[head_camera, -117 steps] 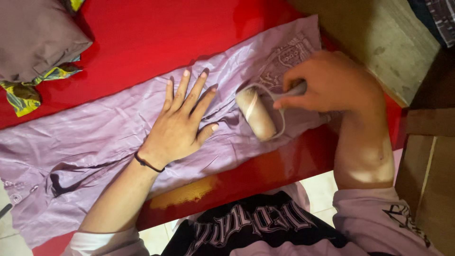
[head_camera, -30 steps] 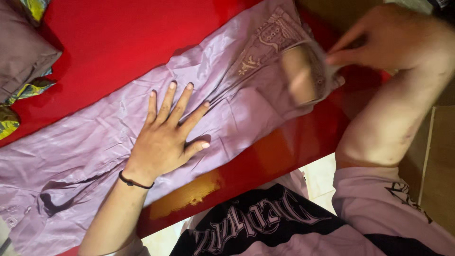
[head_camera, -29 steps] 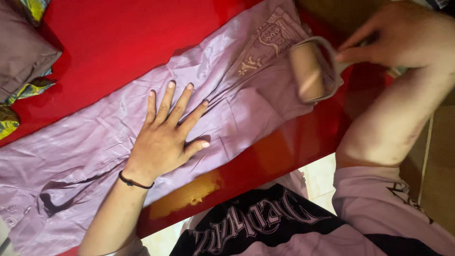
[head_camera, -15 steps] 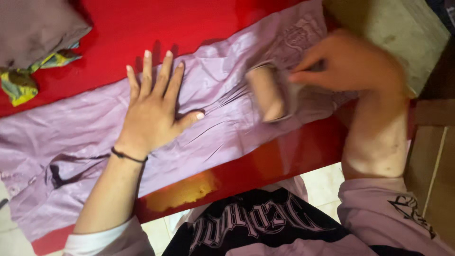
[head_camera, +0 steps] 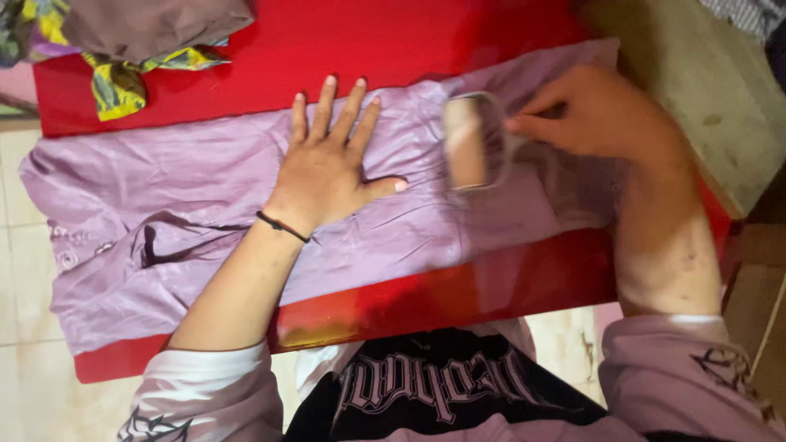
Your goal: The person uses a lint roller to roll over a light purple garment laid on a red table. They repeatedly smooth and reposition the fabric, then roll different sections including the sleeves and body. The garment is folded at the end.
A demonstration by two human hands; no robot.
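I am pressing my left hand [head_camera: 332, 176] flat on the lilac shirt [head_camera: 164, 213], fingers spread and pointing away from me, palm down and gripping nothing. My right hand [head_camera: 594, 110] is closing around the handle of the lint roller [head_camera: 468, 141], thumb and fingers pinching it near the frame.

The roller drum is lying on the shirt between my two hands, just beside my left thumb tip and touching the fabric. Its long axis is running roughly toward and away from me, crosswise to the shirt. The shirt's long axis is running left to right across the red desk [head_camera: 327, 37], passing under both hands and extending well past my left wrist, where the hem end is hanging over the desk's left edge. The right hand is the nearer one to the roller; the left hand is lying directly in the roller's path to the left.

Beyond my left hand, at the far left corner of the desk, a heap of folded cloth [head_camera: 131, 33], brown with a yellow patterned piece, is lying well apart from the shirt. Beyond my right hand, a wooden block [head_camera: 704, 90] is standing beside the desk's right edge.
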